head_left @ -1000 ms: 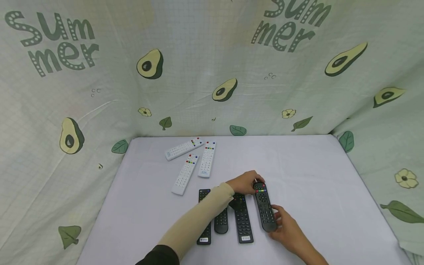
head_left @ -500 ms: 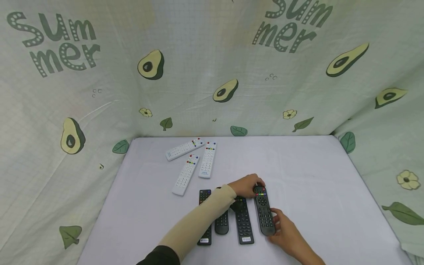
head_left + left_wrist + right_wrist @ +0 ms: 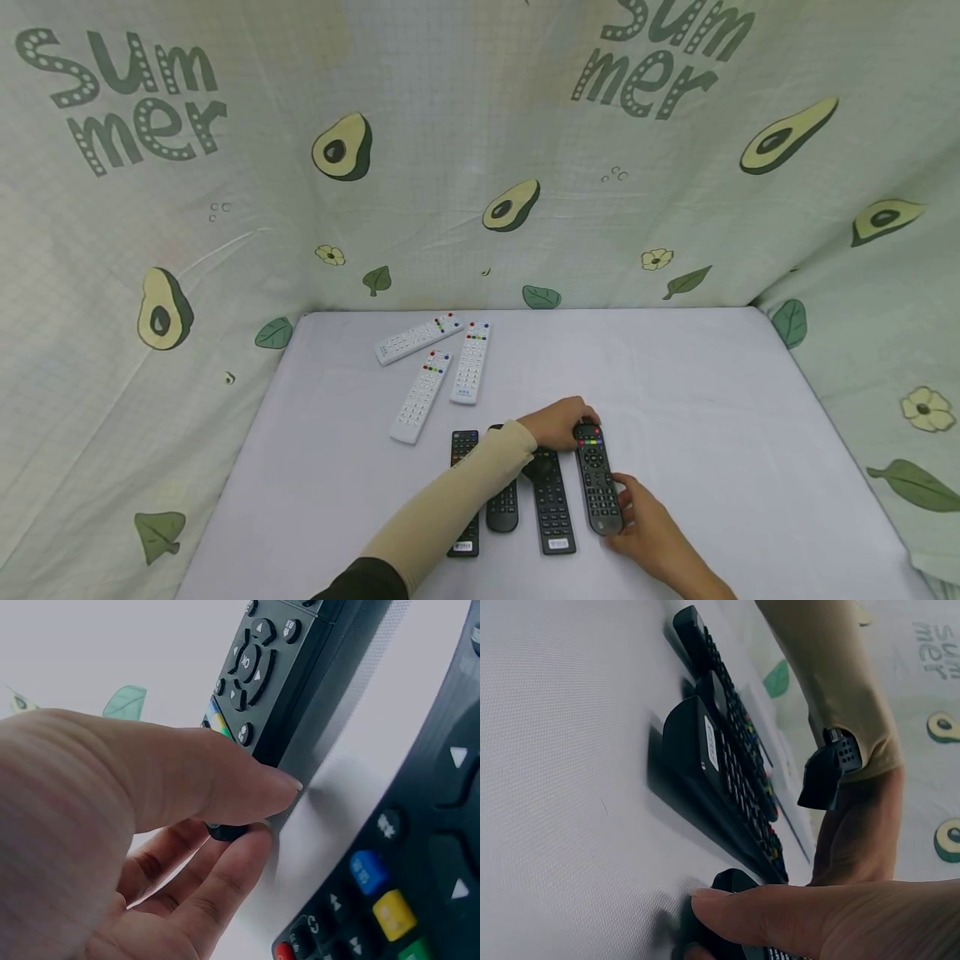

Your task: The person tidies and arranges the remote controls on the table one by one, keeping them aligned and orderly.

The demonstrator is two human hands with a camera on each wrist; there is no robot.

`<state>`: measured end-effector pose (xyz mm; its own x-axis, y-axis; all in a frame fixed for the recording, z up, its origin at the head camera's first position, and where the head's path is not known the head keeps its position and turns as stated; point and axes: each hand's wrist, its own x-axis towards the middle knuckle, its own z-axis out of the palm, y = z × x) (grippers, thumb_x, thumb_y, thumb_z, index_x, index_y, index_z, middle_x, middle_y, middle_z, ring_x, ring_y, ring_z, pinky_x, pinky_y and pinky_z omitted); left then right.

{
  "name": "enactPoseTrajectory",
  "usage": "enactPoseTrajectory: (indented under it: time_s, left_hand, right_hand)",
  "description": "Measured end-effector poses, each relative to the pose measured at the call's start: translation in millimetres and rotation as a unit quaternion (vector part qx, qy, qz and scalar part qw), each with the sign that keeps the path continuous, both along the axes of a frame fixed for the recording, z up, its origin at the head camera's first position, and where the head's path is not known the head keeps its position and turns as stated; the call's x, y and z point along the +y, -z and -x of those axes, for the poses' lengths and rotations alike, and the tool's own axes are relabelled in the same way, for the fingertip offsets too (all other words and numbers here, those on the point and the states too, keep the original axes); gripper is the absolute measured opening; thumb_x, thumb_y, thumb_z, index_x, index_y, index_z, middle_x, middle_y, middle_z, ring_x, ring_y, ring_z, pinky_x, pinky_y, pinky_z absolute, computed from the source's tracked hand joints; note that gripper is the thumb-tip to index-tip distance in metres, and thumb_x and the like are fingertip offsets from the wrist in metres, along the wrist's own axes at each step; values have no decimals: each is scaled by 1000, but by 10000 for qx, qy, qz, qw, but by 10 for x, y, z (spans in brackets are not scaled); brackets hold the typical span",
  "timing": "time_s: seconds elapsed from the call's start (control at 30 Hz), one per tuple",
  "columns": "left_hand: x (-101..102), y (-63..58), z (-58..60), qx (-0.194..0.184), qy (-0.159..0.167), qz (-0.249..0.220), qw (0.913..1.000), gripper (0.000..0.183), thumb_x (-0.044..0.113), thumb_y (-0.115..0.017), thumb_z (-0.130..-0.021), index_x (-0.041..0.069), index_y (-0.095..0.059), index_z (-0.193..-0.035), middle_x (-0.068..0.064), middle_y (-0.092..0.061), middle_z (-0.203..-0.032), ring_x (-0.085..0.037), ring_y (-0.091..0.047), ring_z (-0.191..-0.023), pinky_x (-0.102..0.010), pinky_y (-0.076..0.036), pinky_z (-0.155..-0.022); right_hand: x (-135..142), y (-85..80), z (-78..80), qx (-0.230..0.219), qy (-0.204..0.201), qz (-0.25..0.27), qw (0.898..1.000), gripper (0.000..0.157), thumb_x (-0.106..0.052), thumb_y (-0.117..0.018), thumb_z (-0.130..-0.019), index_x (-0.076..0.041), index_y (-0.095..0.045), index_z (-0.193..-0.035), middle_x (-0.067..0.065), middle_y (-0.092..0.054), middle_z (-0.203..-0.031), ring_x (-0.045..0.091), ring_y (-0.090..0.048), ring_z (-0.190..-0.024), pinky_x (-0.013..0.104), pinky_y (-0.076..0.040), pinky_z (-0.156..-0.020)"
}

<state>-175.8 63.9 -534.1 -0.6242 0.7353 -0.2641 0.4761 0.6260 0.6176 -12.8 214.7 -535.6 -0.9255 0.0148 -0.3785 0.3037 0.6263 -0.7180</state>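
The rightmost black remote control (image 3: 597,483) lies on the white tabletop, its coloured buttons toward the back. At its far end my left hand (image 3: 555,422) pinches it; in the left wrist view the thumb and fingers (image 3: 238,862) close on that end. My right hand (image 3: 647,527) holds the near rounded end from the right side, its thumb (image 3: 739,911) across that end in the right wrist view. Left of it lie a black remote with a white label (image 3: 555,512), a round-ended black remote (image 3: 502,508) and another labelled black remote (image 3: 465,442), partly hidden by my left forearm.
Farther back on the left lie three white remotes: one slanted (image 3: 418,337), one nearly upright (image 3: 470,362) and one nearer (image 3: 421,397). A curtain with avocado prints (image 3: 420,250) rises behind and beside the table (image 3: 712,392). My left sleeve (image 3: 442,504) crosses above the black remotes.
The rightmost black remote has slid slightly toward me, with both hands moving along on it. The other remotes lie where they were.
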Motion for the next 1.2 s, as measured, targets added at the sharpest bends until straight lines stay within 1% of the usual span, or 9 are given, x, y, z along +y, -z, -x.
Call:
enactPoseTrajectory:
  time_s: [0.13, 0.3, 0.4, 0.57, 0.73, 0.87, 0.97, 1.1, 1.2]
  left_hand:
    - [-2, 3, -4, 20, 30, 38, 10000, 51, -3, -81, -87, 9, -70, -135, -3, -67, -124, -9, -63, -117, -17, -47, -106]
    - [-15, 27, -7, 149, 94, 71, 9998, 54, -5, -81, -85, 9, -70, -136, -3, -68, -126, -8, -62, -118, -17, -47, -107]
    - [-50, 34, -9, 147, 133, 26, 9998, 54, -5, -80, -85, 8, -70, -137, -3, -66, -127, -8, -61, -114, -15, -48, -102]
    - [-145, 36, 21, 27, 59, -118, 9999, 56, -6, -77, -87, 10, -67, -140, -1, -61, -128, -5, -57, -107, -12, -49, -93]
    - [-276, -38, 87, -41, -55, -305, 9995, 55, -5, -73, -91, 10, -64, -144, -2, -59, -133, -10, -58, -114, -12, -48, -96]
    - [-423, -117, 144, -37, -266, -579, 9980, 51, -5, -71, -94, 6, -64, -143, -7, -59, -133, -18, -59, -119, -15, -49, -98]
    - [-553, -149, 185, -38, -467, -834, 9954, 48, -6, -69, -96, 4, -63, -142, -10, -59, -134, -24, -60, -122, -18, -50, -99]
    - [-730, -189, 215, -78, -754, -1160, 9904, 46, -5, -68, -97, 2, -62, -142, -12, -59, -135, -30, -59, -125, -23, -52, -102]
    - [-854, -218, 225, -96, -990, -1324, 9862, 45, -4, -68, -98, 1, -61, -142, -13, -58, -136, -32, -59, -125, -27, -52, -104]
  right_hand:
    - [-6, -3, 1, 20, -88, -50, 9999, 95, 8, -90, -63, 15, -44, -146, 14, -61, -104, 17, -62, -84, 31, -58, -67]
    - [-13, -19, 15, 100, -234, -184, 9995, 96, 6, -91, -63, 16, -44, -146, 12, -60, -100, 16, -62, -81, 31, -59, -67]
    - [-1, -53, 35, 139, -355, -317, 9988, 98, 2, -93, -63, 16, -43, -146, 11, -60, -100, 15, -62, -81, 33, -59, -68]
    - [62, -141, 106, 170, -560, -599, 9965, 101, -10, -95, -68, 16, -41, -148, 13, -61, -104, 17, -62, -84, 40, -60, -71]
    - [129, -243, 219, 324, -681, -721, 9945, 95, -15, -93, -76, 14, -41, -149, 14, -60, -110, 19, -63, -89, 42, -59, -73]
    - [143, -315, 309, 596, -755, -817, 9920, 87, -15, -90, -81, 13, -42, -148, 16, -59, -113, 22, -66, -91, 44, -60, -76]
    - [124, -358, 376, 761, -779, -877, 9902, 83, -15, -88, -84, 13, -44, -148, 17, -59, -115, 26, -67, -95, 46, -61, -79]
    - [80, -393, 458, 854, -820, -916, 9887, 80, -15, -86, -86, 12, -44, -148, 19, -59, -117, 30, -67, -101, 49, -62, -82]
    - [46, -403, 519, 911, -882, -884, 9880, 78, -16, -84, -88, 12, -44, -148, 21, -59, -120, 32, -66, -104, 50, -61, -84]
